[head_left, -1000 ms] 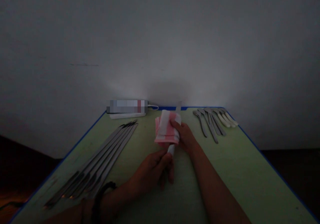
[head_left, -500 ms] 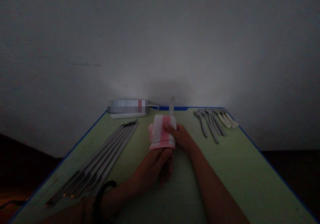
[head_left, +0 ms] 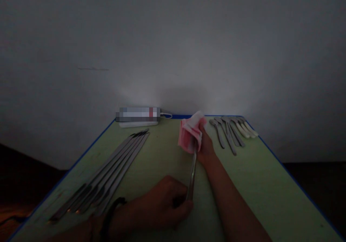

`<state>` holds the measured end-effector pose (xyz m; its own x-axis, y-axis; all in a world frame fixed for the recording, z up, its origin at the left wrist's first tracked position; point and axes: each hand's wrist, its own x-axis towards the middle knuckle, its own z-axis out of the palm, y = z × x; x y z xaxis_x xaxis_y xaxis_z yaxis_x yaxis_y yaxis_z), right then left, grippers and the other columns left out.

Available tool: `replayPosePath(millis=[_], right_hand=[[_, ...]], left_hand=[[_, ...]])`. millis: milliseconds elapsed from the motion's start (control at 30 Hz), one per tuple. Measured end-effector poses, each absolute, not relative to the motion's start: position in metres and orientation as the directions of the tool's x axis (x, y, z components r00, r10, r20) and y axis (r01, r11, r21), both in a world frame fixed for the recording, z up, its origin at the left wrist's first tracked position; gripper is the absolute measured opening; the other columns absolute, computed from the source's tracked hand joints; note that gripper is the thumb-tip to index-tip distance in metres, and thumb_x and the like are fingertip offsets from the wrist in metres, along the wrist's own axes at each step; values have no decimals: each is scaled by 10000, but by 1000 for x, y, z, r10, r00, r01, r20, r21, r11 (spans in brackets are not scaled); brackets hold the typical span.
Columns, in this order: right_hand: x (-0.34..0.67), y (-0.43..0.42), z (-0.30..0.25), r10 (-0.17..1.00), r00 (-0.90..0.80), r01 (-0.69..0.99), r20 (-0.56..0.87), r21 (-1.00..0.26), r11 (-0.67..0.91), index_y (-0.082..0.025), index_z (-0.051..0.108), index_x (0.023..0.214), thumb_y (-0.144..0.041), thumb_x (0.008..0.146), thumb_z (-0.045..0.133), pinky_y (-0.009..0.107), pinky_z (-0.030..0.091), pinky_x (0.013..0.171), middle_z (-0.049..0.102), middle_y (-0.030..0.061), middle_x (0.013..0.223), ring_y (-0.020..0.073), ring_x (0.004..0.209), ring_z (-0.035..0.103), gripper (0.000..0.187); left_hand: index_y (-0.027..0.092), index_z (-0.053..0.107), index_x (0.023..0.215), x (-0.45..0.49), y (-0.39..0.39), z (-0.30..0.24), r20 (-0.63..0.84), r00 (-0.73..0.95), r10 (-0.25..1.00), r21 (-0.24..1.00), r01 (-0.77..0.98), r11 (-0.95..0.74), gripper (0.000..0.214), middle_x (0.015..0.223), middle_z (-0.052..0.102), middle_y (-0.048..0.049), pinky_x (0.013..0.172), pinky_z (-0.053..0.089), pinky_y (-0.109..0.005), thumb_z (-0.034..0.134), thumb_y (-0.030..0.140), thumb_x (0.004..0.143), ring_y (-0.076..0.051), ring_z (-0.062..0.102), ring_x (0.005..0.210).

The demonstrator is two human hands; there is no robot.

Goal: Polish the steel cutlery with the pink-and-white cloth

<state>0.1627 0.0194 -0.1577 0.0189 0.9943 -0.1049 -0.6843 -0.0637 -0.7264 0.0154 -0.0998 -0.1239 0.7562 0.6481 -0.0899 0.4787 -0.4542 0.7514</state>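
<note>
My left hand (head_left: 167,202) is closed round the handle end of a long metal knife (head_left: 192,173) near the front middle of the green table (head_left: 270,184). Its blade runs away from me. My right hand (head_left: 205,146) grips a pink-and-white striped cloth (head_left: 190,133) wrapped round the far end of that blade. A dark band sits on my left wrist.
A row of several long metal skewers or knives (head_left: 113,170) lies diagonally at the left. Several spoons and white-handled utensils (head_left: 232,130) lie at the back right. A white power strip (head_left: 137,117) rests along the back edge by the grey wall. The light is dim.
My left hand has pulled the knife back toward me, baring the blade. My right hand with the cloth has slid to the blade's far end and shifted right.
</note>
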Motion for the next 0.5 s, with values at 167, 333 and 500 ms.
replayPosePath(millis=[167, 333, 500], right_hand=[[171, 25, -155, 985, 136, -736, -109, -676, 27, -189, 631, 931, -478, 775, 512, 257, 522, 598, 679, 44, 759, 166, 745, 633, 349], [170, 27, -152, 990, 104, -726, -99, -687, 7, -187, 627, 914, -437, 759, 534, 250, 524, 598, 674, 40, 792, 164, 770, 631, 308], [171, 26, -157, 989, 130, -620, -76, -784, 21, -187, 618, 828, -401, 743, 543, 215, 478, 542, 646, 17, 751, 131, 662, 593, 243]], left_hand=[[163, 497, 586, 13, -101, -125, -69, 785, 616, 714, 470, -519, 292, 524, 469, 42, 485, 322, -182, 417, 246, 854, -78, 429, 471], [146, 601, 670, 16, -103, -116, -119, 751, 650, 817, 446, -366, 387, 647, 614, -11, 575, 400, -183, 317, 234, 919, -104, 556, 586], [147, 617, 790, 16, -102, -114, -57, 728, 683, 893, 343, -291, 341, 756, 624, -23, 695, 415, -216, 328, 268, 925, -127, 566, 715]])
